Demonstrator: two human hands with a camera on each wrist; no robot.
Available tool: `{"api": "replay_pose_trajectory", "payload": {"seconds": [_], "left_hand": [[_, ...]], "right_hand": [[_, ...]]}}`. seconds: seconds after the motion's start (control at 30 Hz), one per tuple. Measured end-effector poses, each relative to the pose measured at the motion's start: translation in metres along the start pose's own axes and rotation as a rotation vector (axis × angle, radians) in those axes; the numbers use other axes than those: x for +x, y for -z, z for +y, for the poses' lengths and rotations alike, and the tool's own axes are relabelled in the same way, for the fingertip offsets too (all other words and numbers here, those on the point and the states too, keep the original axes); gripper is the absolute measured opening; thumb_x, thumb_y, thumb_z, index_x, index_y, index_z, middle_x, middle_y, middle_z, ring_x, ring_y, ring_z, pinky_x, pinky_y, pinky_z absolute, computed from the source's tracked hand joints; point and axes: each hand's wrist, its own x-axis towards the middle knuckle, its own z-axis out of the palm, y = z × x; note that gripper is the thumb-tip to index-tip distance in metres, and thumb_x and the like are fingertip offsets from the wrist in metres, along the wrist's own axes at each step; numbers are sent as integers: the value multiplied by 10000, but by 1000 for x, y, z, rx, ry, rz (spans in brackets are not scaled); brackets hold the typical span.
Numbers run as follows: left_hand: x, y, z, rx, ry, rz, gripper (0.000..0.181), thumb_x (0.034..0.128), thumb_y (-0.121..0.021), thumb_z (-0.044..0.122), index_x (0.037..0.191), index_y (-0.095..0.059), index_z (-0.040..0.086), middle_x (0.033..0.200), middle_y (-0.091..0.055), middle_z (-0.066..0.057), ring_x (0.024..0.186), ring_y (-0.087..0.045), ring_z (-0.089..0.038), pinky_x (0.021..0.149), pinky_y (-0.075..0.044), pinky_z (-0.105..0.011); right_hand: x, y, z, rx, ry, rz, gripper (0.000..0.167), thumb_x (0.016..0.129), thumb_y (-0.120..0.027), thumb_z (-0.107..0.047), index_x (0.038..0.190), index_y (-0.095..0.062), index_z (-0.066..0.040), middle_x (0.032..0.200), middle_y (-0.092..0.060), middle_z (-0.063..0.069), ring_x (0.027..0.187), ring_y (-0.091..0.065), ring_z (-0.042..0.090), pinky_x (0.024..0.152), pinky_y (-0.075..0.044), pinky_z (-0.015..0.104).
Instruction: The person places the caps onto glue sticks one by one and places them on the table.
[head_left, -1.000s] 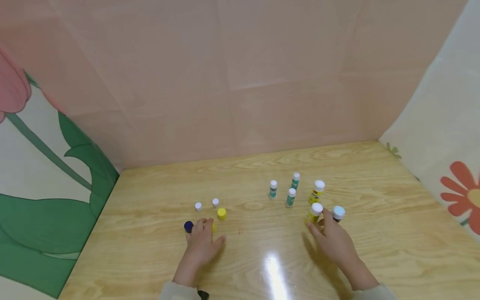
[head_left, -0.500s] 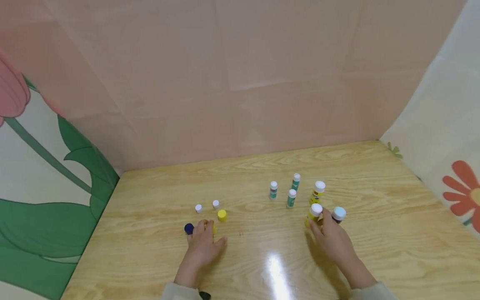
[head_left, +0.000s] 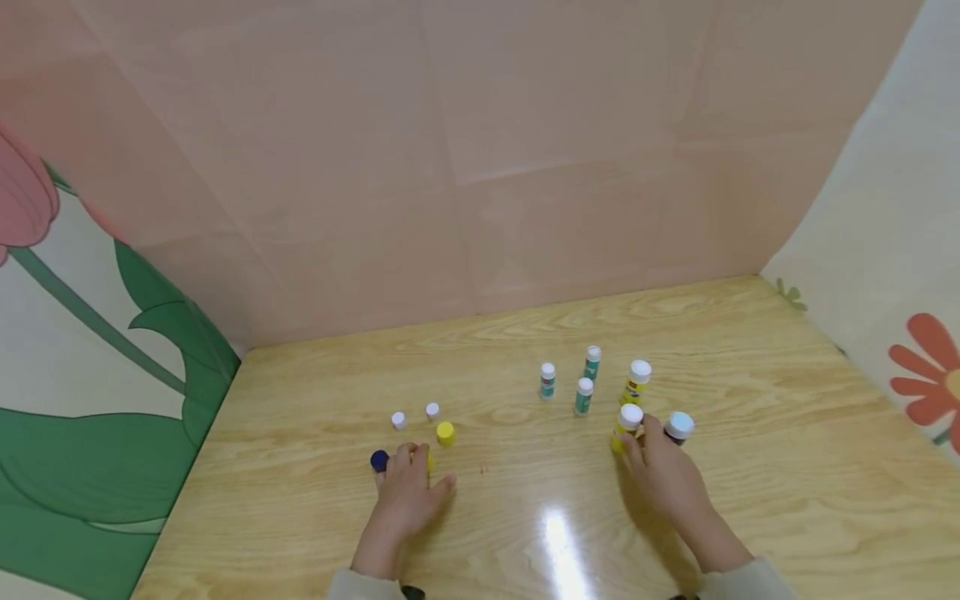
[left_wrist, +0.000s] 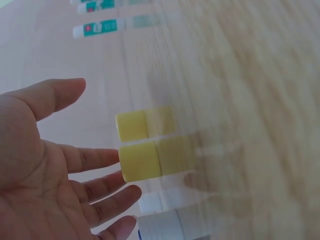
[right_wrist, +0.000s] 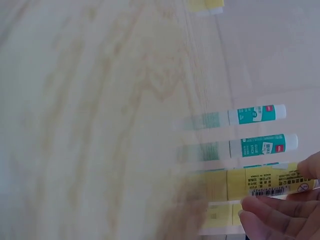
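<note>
The near yellow glue stick (right_wrist: 272, 181) stands upright on the wood table (head_left: 300, 500), pinched by the right hand (head_left: 669, 477). Left hand (head_left: 407, 493) is relaxed, fingers mostly straight, tips at a yellow cap (left_wrist: 140, 161). A dark-blue-topped cap (head_left: 379, 461) is just beside those fingers; three teal glue sticks (head_left: 584, 397) stand past the held one.

Pale beige sleeves (head_left: 750, 581), small dark pieces (head_left: 412, 592) beside both

Six capped tubes (head_left: 627, 424), five loose caps (head_left: 446, 433)
</note>
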Motion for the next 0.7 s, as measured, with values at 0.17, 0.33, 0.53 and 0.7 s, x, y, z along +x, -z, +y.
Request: {"api": "replay_pose_trajectory", "payload": {"seconds": [0.17,0.33,0.53,0.7], "left_hand": [[0,1,0,7,-11,0,625,813,-540,413,1249,-390,-9,1243,-330,-171,1141,-287,-340,853,-262,-492],[1,0,-1,15,-11,5,616,811,-543,413,1242,-401,-5,1235,-337,-170,1136,-292,-336,852,-263,-490],[2,-2,-3,13,-23,24,608,807,-550,411,1235,-413,2,1232,-345,-168,1138,-291,-333,860,-259,-497],[3,-3,-3,-10,-26,30,586,808,-563,382,1231,-420,3,1223,-350,-170,1136,-289,-334,884,-256,-517]], "right_hand": [[1,-1,-1,10,-2,10,366,891,-461,-172,1101,-354,108,738,-567,119,547,-512,184,433,-386,306],[2,-2,-2,7,-16,14,341,883,-475,-168,1064,-370,101,707,-562,107,521,-497,168,420,-376,294],[2,-2,-4,-7,-15,35,262,884,-478,-160,960,-397,77,652,-538,90,494,-479,171,407,-365,300],[3,-3,-5,-17,-6,53,234,876,-486,-149,914,-397,64,623,-519,76,483,-468,171,401,-356,303]]}}
